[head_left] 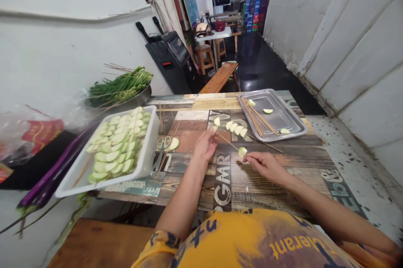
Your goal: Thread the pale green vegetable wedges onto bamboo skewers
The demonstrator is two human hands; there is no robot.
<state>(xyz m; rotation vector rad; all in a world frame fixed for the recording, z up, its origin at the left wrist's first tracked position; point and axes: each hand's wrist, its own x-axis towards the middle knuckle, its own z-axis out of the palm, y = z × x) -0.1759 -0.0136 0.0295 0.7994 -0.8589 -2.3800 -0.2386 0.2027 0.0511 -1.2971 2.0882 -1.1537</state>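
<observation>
My left hand [206,144] is closed at the far end of a thin wooden skewer [228,142], with a pale, green-skinned vegetable slice [217,121] at its fingertips. At the skewer's near end, my right hand [264,167] pinches another vegetable slice [242,152]; whether the stick passes through that slice, I cannot tell. Just beyond my hands lies a loaded skewer [266,143], several half-round slices [236,128] in a row at its far end. A single slice [174,144] rests left of my left hand, near scissors [163,144] and loose skewers [162,163].
A white tub [146,154] heaped with slices stands left. Behind it, a metal bowl [138,99] holds long green vegetables [121,85]. Purple eggplants [53,171] lie farther left. A metal tray [292,114] with skewers and a few slices sits at the right rear of the wood-patterned table [267,192].
</observation>
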